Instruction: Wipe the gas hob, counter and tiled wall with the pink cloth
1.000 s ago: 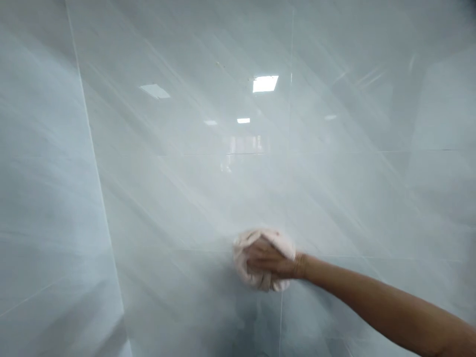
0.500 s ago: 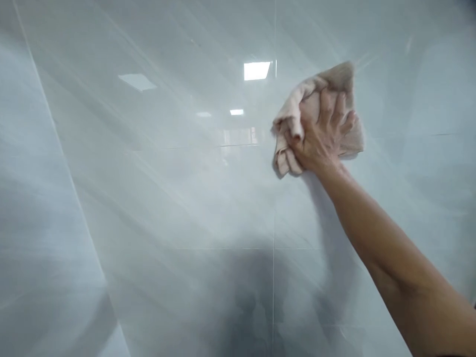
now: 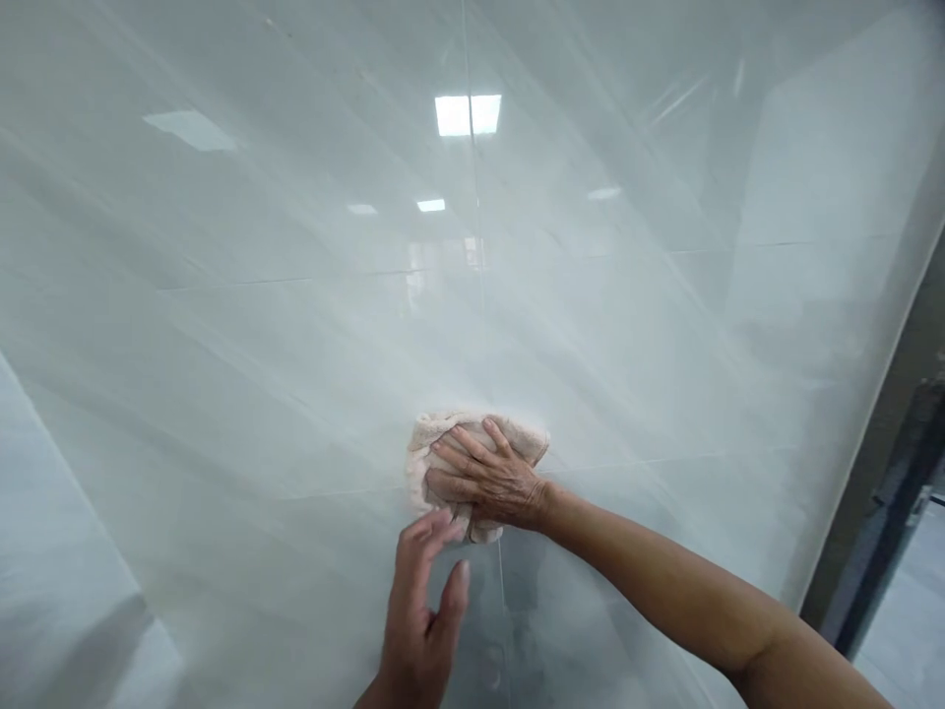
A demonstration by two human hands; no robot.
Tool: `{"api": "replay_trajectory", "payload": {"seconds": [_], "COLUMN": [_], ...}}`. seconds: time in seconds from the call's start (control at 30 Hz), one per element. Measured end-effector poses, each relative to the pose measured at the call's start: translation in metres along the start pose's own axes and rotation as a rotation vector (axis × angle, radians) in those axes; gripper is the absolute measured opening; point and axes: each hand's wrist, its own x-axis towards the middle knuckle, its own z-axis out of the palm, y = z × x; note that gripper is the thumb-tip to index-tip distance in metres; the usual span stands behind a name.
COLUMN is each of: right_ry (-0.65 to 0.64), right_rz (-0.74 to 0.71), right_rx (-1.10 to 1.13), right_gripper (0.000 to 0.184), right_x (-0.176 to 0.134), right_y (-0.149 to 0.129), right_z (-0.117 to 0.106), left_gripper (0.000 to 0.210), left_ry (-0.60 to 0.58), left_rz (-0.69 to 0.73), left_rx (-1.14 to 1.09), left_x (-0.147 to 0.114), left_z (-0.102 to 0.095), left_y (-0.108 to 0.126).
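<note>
My right hand (image 3: 498, 478) presses a pale pink cloth (image 3: 532, 441) against the glossy tiled wall (image 3: 310, 394), its fingers spread across the crumpled fabric. The cloth lies over a horizontal tile joint, near a vertical one. Below and to the left, my left hand (image 3: 424, 611) is raised with nothing in it. Its fingers are bent and apart from the thumb, and the fingertips come close to the lower edge of the cloth. Whether they touch it I cannot tell.
Ceiling lights reflect in the tiles above. An adjoining wall (image 3: 51, 551) meets this one at the lower left. On the right, a dark door frame (image 3: 886, 492) borders the wall, with a pale floor (image 3: 905, 620) beyond it.
My right hand has moved the cloth down and to the left across the wall. My left hand has come into view from below. The view has shifted right, showing the dark frame.
</note>
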Motion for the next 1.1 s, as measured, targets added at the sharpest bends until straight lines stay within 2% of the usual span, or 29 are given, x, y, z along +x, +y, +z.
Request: {"api": "replay_trajectory", "payload": {"seconds": [0.03, 0.1, 0.2, 0.3, 0.4, 0.57, 0.73, 0.8, 0.87, 1.0, 1.1], "right_ry": [0.023, 0.063, 0.088, 0.113, 0.188, 0.417, 0.392, 0.39, 0.38, 0.387, 0.42], "right_rz": [0.002, -0.005, -0.014, -0.002, 0.063, 0.425, 0.495, 0.507, 0.511, 0.573, 0.621], "right_rx": [-0.006, -0.021, -0.033, -0.05, -0.081, -0.217, -0.32, -0.338, -0.342, -0.349, -0.36], "right_gripper": [0.068, 0.06, 0.051, 0.05, 0.052, 0.058, 0.063, 0.062, 0.062, 0.069, 0.073], "right_x": [0.0, 0.001, -0.001, -0.015, -0.048, -0.11, -0.121, -0.118, -0.115, -0.11, -0.105], "right_y": [0.002, 0.006, 0.013, 0.028, 0.054, 0.098, 0.099, 0.095, 0.091, 0.081, 0.073], "right_z": [-0.001, -0.005, -0.012, -0.023, -0.04, -0.065, -0.061, -0.058, -0.055, -0.046, -0.036], "left_gripper": [0.033, 0.044, 0.063, 0.072, 0.082, 0.097, 0.097, 0.094, 0.091, 0.08, 0.074], "left_ry": [0.025, 0.073, 0.146, 0.197, 0.223, 0.305, 0.31, 0.293, 0.253, 0.135, 0.052], "left_rz": [0.156, 0.336, 0.512, 0.669, 0.653, 0.571, 0.571, 0.608, 0.633, 0.642, 0.741], "left_rx": [0.049, 0.177, 0.372, 0.505, 0.664, 0.863, 0.896, 0.904, 0.901, 0.866, 0.808], "left_x": [0.016, 0.041, 0.064, 0.076, 0.083, 0.087, 0.099, 0.116, 0.144, 0.217, 0.265], "left_z": [0.013, 0.038, 0.067, 0.083, 0.091, 0.102, 0.102, 0.096, 0.088, 0.083, 0.096], "left_y": [0.002, 0.0, -0.017, -0.036, -0.042, -0.035, -0.028, -0.018, 0.003, 0.069, 0.119]}}
